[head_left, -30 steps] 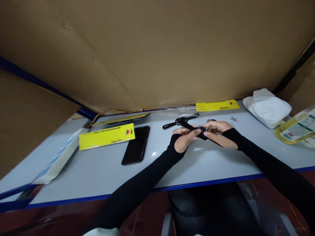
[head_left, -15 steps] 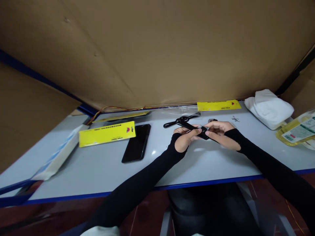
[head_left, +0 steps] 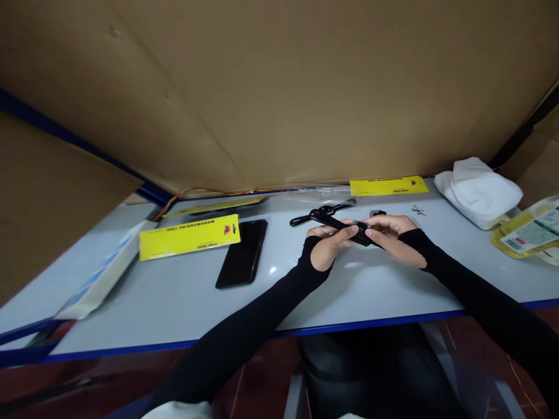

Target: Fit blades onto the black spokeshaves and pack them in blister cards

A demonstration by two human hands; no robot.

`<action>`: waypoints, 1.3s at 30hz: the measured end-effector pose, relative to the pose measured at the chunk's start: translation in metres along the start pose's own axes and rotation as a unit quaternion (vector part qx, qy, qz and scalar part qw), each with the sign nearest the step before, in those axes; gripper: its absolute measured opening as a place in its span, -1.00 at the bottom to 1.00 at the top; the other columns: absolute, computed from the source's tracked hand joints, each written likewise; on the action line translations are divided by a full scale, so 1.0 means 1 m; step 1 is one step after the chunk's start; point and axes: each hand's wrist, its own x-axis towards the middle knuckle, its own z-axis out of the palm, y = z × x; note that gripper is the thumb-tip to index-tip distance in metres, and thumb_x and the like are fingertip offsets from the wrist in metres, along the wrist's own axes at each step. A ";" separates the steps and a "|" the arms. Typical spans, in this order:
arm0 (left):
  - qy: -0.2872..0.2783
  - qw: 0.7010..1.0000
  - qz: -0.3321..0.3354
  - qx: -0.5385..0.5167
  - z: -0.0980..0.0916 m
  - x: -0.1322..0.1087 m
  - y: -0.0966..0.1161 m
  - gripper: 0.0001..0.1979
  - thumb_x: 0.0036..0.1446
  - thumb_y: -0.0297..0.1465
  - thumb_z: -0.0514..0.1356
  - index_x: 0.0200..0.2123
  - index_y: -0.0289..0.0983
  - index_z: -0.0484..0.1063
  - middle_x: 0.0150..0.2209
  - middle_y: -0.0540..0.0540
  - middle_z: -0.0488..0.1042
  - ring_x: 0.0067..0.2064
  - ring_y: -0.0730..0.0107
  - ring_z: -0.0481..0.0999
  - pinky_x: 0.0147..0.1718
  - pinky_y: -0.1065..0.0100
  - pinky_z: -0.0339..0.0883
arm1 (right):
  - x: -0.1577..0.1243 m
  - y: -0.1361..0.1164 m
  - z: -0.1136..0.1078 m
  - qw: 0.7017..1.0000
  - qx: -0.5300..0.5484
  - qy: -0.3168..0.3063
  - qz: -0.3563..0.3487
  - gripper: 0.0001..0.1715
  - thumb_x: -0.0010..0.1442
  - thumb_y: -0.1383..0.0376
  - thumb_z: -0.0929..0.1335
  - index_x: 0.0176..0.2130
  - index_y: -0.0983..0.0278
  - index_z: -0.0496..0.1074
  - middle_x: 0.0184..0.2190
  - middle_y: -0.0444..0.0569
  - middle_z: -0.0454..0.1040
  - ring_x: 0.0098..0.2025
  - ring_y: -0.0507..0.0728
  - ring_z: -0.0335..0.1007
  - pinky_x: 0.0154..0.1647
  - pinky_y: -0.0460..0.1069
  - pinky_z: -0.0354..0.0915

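Note:
A black spokeshave (head_left: pixel 332 222) is held at a slant above the table between my two hands. My left hand (head_left: pixel 324 251) grips it near its middle from the left, thumb on top. My right hand (head_left: pixel 399 238) closes on the middle and right side, thumb and fingers at a small shiny flat piece (head_left: pixel 362 224). The fingers partly hide that piece and the far handle. Just behind lies a second black spokeshave (head_left: pixel 324 210) on the table. Beyond my right hand are a small black part (head_left: pixel 377 213) and some small silver metal pieces (head_left: pixel 418 210).
Yellow packaging cards (head_left: pixel 187 237) lie left, one overlapping a black phone (head_left: pixel 242 256); another yellow card (head_left: pixel 388 186) is at the back beside clear plastic (head_left: pixel 312 194). A white cloth bundle (head_left: pixel 478 192) and yellow liquid bottle (head_left: pixel 528 230) stand right. Cardboard walls (head_left: pixel 279 99) enclose the table.
The spokeshave in my hands has tilted very slightly, and its shiny piece shows a little more. Both hands stay almost in place; nothing else has moved.

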 end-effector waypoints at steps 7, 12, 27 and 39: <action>0.010 1.000 0.012 -0.013 0.006 -0.007 0.004 -0.61 -0.27 -0.32 0.63 -0.35 -0.36 0.67 -0.35 -0.16 0.70 -0.30 0.08 0.73 -0.17 0.08 0.66 | -0.002 -0.005 -0.003 1.000 -0.022 0.009 -0.002 -0.58 0.26 0.05 0.41 -0.05 0.28 0.64 -0.30 -0.01 0.64 -0.37 0.08 0.49 -0.29 0.01 0.44; 0.033 0.999 0.011 -0.019 0.005 -0.007 0.002 -0.67 -0.25 -0.39 0.61 -0.37 -0.35 0.67 -0.40 -0.11 0.68 -0.29 0.14 0.72 -0.20 0.14 0.66 | 0.013 0.003 -0.047 0.960 -0.209 0.176 -0.054 -0.68 0.29 0.16 0.37 -0.12 0.25 0.65 -0.23 0.02 0.69 -0.29 0.13 0.53 -0.16 0.04 0.45; 0.044 0.999 -0.012 -0.015 0.002 -0.003 0.001 -0.64 -0.30 -0.40 0.63 -0.37 -0.36 0.67 -0.37 -0.16 0.69 -0.30 0.07 0.73 -0.23 0.12 0.68 | 0.039 0.069 -0.124 0.883 -0.453 0.119 0.024 -0.69 0.21 0.19 0.48 -0.05 0.22 0.65 -0.19 0.08 0.69 -0.04 0.32 0.51 0.16 0.22 0.34; 0.032 0.999 0.013 -0.016 0.005 -0.008 0.002 -0.65 -0.24 -0.33 0.62 -0.35 -0.34 0.70 -0.34 -0.14 0.70 -0.26 0.11 0.73 -0.22 0.16 0.68 | 0.027 0.070 -0.147 0.871 -0.442 0.110 0.185 -0.72 0.08 0.18 0.55 -0.22 0.29 0.69 -0.29 0.03 0.69 -0.35 0.14 0.54 -0.22 0.04 0.42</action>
